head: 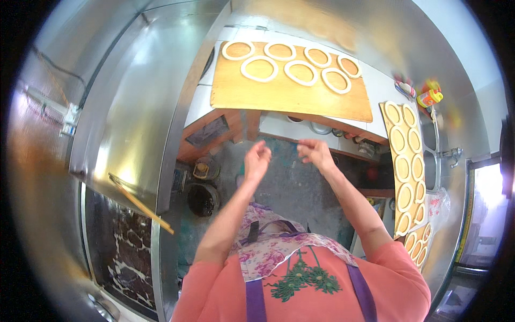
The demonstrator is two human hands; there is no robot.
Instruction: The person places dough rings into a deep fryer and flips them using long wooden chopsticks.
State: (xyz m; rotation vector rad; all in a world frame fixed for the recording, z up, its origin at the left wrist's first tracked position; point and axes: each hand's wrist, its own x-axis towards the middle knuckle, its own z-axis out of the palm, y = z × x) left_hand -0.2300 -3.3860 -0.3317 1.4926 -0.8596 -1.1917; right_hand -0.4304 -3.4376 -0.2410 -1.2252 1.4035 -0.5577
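Note:
My left hand (258,161) is raised over the floor in front of my body, its fingers loosely curled with nothing visible in them. Level with it on the other side, my right hand (316,155) is also in mid-air, fingers bent and slightly apart, and it appears to hold nothing. Both are a little blurred. Beyond them a wooden board (289,102) lies on the white-tiled counter (193,108). Several pale dough rings (259,58) rest on its far part in two rows, while its near strip is bare wood.
To the right, a long board (387,120) bears more dough rings (402,168) beside a sink (430,169) with a tap (450,153). On the left, wooden sticks (141,203) lean across the metal rim of a vat of dark liquid (124,249). A dark bucket (202,199) stands on the floor.

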